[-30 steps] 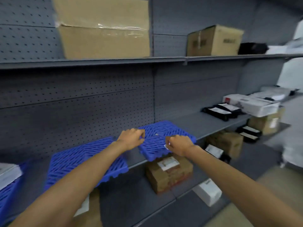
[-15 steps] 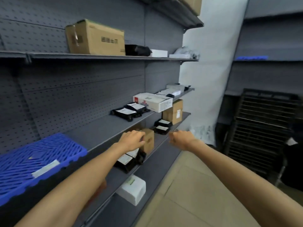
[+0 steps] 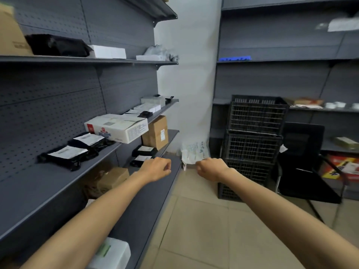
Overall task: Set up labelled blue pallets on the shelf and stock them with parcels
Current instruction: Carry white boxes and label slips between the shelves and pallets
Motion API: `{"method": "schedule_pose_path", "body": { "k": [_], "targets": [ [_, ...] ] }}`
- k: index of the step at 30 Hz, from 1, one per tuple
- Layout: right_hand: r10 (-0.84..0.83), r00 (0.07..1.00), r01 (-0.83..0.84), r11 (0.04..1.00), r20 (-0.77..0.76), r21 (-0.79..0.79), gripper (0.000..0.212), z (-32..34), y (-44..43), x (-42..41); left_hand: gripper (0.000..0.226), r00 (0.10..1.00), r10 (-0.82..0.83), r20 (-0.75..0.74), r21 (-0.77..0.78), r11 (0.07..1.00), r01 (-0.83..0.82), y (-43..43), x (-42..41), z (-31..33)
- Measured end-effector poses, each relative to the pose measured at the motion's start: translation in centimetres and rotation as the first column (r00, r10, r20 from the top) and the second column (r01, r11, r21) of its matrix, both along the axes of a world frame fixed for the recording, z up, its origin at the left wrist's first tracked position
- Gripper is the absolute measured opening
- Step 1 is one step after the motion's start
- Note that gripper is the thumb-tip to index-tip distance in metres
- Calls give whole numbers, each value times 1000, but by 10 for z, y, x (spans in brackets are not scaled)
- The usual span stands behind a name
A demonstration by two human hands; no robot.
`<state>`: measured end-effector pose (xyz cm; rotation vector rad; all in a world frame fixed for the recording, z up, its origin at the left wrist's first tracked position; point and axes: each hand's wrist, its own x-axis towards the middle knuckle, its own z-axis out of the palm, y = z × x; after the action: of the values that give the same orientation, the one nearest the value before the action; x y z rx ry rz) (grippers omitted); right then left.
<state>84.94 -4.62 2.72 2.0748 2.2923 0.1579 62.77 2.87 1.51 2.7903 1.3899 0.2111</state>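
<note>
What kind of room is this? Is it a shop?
Probably a storeroom for parcels, not a shop: grey metal shelves hold labelled black parcels and cardboard boxes, and black crates are stacked in the corner.

1. Shelf [image 3: 58,183]: matt grey metal, perforated back panel.
2. Brown box [image 3: 157,133]: matt cardboard.
3. Black parcels [image 3: 67,155] near shelf's front edge: plastic film, slight sheen, paper labels.
4. Crates [image 3: 256,117]: black plastic lattice.
5. Floor [image 3: 194,230]: smooth tile.
</note>
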Motion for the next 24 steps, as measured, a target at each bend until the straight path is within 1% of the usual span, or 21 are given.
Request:
{"method": "schedule_pose_path", "body": {
  "k": [3,7,10,11,14,16,19,24],
  "targets": [
    [-38,999,38,999,14,7,27,9,55,28,12,999,-32,13,-16,999,32,67,33,6],
    [-83,996,82,996,29,19,26,27,137,62,16,996,-92,-14,22,995,93,157,73,29],
    [-113,993,115,990,-39,79,29,36,196,90,12,994,-105,14,50,993,104,223,101,36],
    [-119,992,122,990,-45,71,28,35,211,99,11,994,-113,9,49,992,112,240,110,33],
    [-139,990,139,990,13,-12,29,18,253,128,12,990,-134,-46,-8,991,133,280,136,15],
    [-167,986,167,985,2,-39,28,8,284,151,13,989,-134,-61,-34,991,132,311,152,5],
    [-185,982,183,982,-36,-46,28,-2,335,182,16,989,-134,-59,-47,990,131,363,173,-1],
    [-125,992,124,991,-23,-44,29,-5,433,233,16,995,-81,-61,-49,996,79,452,222,-1]
  ]
}}
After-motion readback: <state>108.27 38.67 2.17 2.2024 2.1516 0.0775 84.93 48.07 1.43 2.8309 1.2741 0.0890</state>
